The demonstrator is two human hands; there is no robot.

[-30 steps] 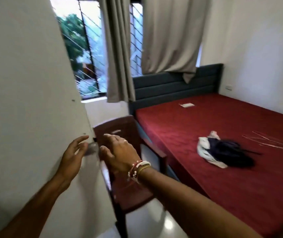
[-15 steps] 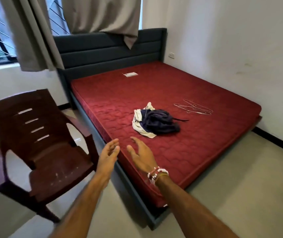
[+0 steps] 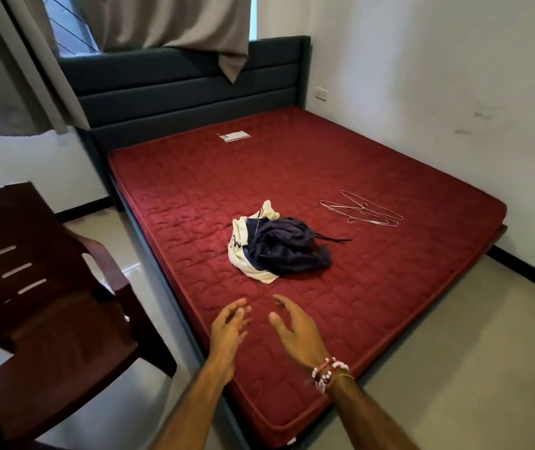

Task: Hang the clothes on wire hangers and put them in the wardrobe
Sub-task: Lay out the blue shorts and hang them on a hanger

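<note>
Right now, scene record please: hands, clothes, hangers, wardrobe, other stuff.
left hand: open, empty, over the near edge of the mattress
right hand: open, empty, beside the left; bracelets on wrist
clothes: one crumpled pile, dark and white, mid-mattress, untouched
hangers: wire, bare, overlapping flat on the mattress, right of the clothes, apart from them
wardrobe: not in view
chair: brown, left of the mattress
status: nothing hung yet

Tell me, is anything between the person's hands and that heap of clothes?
Nothing visible: only bare mattress lies between the left hand, the right hand and the clothes; the wire hangers lie aside.
</note>
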